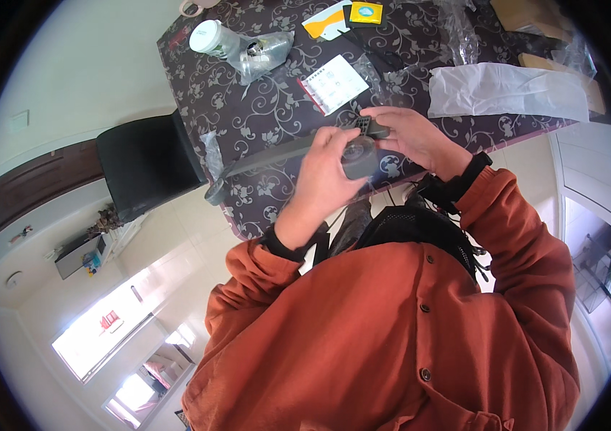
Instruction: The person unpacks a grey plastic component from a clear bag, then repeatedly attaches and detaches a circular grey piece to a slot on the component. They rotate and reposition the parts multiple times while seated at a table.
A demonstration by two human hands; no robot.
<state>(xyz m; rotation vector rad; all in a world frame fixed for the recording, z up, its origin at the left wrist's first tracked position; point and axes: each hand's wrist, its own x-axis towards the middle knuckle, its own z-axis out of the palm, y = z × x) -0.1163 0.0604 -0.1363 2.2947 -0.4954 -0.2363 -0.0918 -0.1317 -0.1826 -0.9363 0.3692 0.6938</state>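
Note:
Over the table's near edge, my left hand (323, 169) is closed around a dark grey, round-ended object (360, 159) with a shiny face; its kind is unclear. My right hand (417, 136) pinches a small dark grey-green piece (375, 128) with a grid-like panel, close against my left fingertips. Whether the two pieces are joined, I cannot tell. From behind my left hand a long grey-green bar or strap (269, 156) runs left to a rounded end at the table's edge. Beyond my hands lies a white spiral notepad (336, 85) with a red edge.
The patterned dark tablecloth (248, 208) carries a white lidded cup (208, 36), a clear plastic bag (266, 56), a yellow packet (366, 14) and a white plastic sheet (510, 92). Cardboard (532, 18) sits far right. A black chair (149, 167) stands at the left.

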